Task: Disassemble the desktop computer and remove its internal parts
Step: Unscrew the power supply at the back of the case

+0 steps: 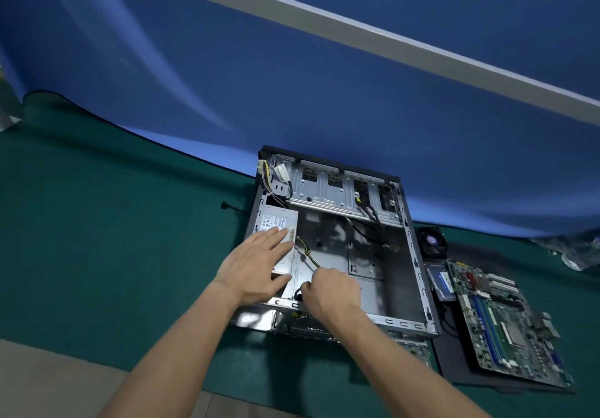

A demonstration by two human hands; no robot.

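left hand (259,266) flat on boxy metal power supply (280,223); right hand (331,291) pinching thin cable (308,253)

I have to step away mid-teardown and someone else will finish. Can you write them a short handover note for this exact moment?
Left hand: flat, fingers straight, resting on the power supply, which sits in the case.
Right hand: fingers curled in a grip low inside the case beside the yellow-black cable; what they hold is hidden.
Done: motherboard, hard drive and fan lie outside, right of the case.
Left: power supply and its wiring.
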